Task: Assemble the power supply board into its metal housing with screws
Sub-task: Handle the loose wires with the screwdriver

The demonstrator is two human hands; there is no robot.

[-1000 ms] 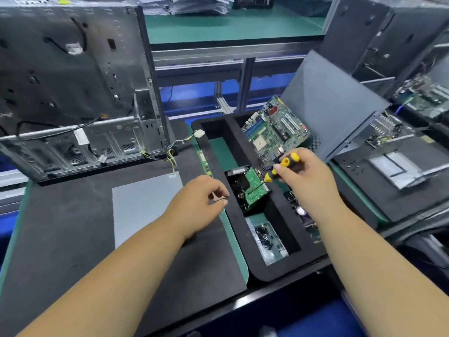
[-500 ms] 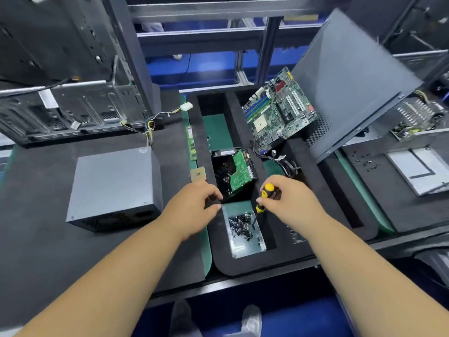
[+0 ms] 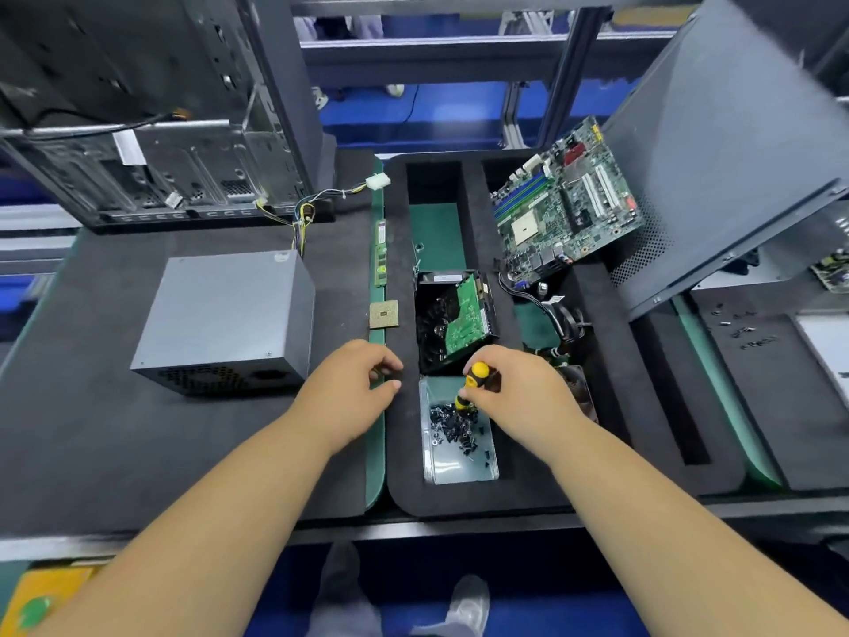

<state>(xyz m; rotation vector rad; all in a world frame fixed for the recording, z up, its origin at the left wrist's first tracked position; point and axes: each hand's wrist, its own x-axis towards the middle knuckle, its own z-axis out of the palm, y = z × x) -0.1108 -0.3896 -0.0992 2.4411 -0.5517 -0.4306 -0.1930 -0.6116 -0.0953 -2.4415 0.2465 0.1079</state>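
Nearest the camera, two bare forearms are reaching out over the bench edge toward a black foam tray (image 3: 528,489). Toward its near end a clear screw bin (image 3: 459,466) is sitting in a pocket, holding a loose heap of dark screws (image 3: 452,425). The right hand (image 3: 523,397) is curling its fingers around a yellow-and-black screwdriver (image 3: 473,383), whose tip is pointing down into the screws. Just left of the bin, the left hand (image 3: 353,393) is hovering over the tray's left rim with thumb and forefinger bent toward each other; whether they are pinching anything cannot be told. Beyond the hands, a hard drive (image 3: 452,324) is leaning in the next pocket with its green circuit board facing up. Beside it, on the green mat strip, a square processor chip (image 3: 384,314) is lying, with a memory stick (image 3: 380,252) farther along. Left of these, the grey power supply box (image 3: 225,321) is resting on the dark bench mat, its wire bundle (image 3: 305,213) running back to the open metal computer case (image 3: 151,131). Farther right, a motherboard (image 3: 565,200) is leaning against a tilted grey side panel (image 3: 726,154).
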